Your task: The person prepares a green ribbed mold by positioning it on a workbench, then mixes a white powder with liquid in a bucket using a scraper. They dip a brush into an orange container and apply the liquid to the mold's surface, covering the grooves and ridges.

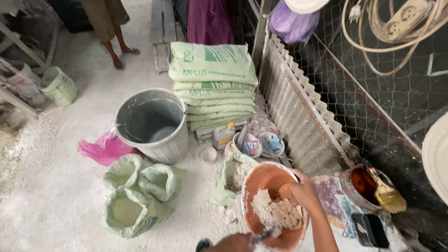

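My right hand (305, 190) grips the rim of the orange plastic bowl (270, 179) of lumpy white plaster on the bench, my left hand (234, 242) clenches a stirring tool (267, 233); hard stirring might tip it off the edge.

Green sacks (212, 84) stacked behind grey bin (151, 123)

I count one orange bowl (270, 179) under my two hands, one grey bin (151, 123), one stack of about six pale green sacks (212, 86), four open green bags (135, 191) on the floor, one pink bag (100, 150), one paint tin (361, 184) with one brush (387, 193).
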